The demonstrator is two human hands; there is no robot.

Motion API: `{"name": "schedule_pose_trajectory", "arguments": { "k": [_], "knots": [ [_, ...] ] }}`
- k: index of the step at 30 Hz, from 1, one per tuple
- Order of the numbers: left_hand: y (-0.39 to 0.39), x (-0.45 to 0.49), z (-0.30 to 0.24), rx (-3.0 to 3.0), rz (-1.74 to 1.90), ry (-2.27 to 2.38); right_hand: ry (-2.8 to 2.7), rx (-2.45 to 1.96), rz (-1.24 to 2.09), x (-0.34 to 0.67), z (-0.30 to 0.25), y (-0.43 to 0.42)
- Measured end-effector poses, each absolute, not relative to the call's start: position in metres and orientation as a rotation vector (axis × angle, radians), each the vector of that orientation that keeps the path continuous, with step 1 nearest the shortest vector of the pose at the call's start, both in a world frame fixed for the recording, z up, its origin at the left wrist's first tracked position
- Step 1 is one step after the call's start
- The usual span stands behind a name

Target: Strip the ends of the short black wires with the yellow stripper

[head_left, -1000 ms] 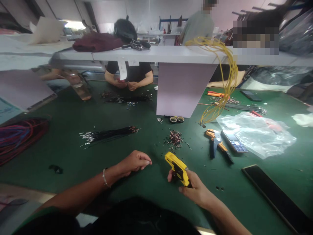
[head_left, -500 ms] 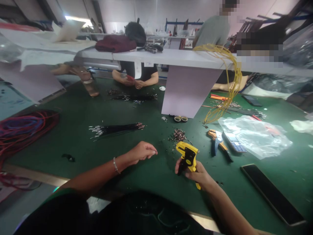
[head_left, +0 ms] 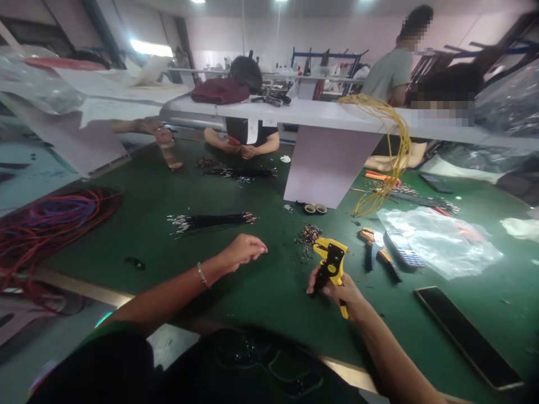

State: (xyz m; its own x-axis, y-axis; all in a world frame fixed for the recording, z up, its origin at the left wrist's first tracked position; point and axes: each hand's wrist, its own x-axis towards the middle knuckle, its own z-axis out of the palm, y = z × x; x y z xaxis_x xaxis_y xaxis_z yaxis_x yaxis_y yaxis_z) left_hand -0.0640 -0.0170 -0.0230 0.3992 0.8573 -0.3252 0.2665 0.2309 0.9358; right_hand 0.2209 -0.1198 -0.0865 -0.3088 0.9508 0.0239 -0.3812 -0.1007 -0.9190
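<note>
My right hand (head_left: 343,293) is wrapped round the handles of a yellow and black wire stripper (head_left: 332,264), its head pointing up and away from me. My left hand (head_left: 244,251) hovers over the green table, fingers pinched together; whether something thin is between the fingertips I cannot make out. Just beyond the left hand lies a bundle of black wires (head_left: 210,221) with pale ends to the left and coppery ends to the right. A heap of small coppery bits (head_left: 310,234) sits behind the stripper's head.
Right of the stripper lie orange and blue pliers (head_left: 373,247), a keypad phone (head_left: 404,249), a clear plastic bag (head_left: 455,241) and a large dark phone (head_left: 469,336). Coiled red and blue wire (head_left: 63,219) is at left. A shelf panel (head_left: 328,163) stands mid-table; co-workers sit beyond.
The view has shifted, with the background lower in the picture. My left hand has drawn slightly back to the left, and the right hand with the wire stripper sits a little further right.
</note>
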Motion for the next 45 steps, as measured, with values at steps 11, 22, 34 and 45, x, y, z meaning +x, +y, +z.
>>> {"name": "schedule_pose_trajectory", "arguments": {
  "k": [11, 22, 34, 45],
  "knots": [
    [0.031, -0.127, -0.015, 1.111, 0.835, 1.164, -1.102, -0.789, 1.593, 0.216, -0.068, -0.140],
    [-0.007, -0.051, 0.027, 1.408, 0.692, 1.162, -1.088, -0.808, 1.672, 0.206, -0.048, -0.140],
    [-0.009, -0.014, 0.036, 1.910, 0.563, 1.009, -1.071, -0.765, 1.740, 0.203, -0.036, -0.127],
    [-0.001, -0.014, 0.024, 1.958, 0.519, 0.911, -0.956, -0.712, 1.887, 0.199, -0.048, -0.120]
  ]
}}
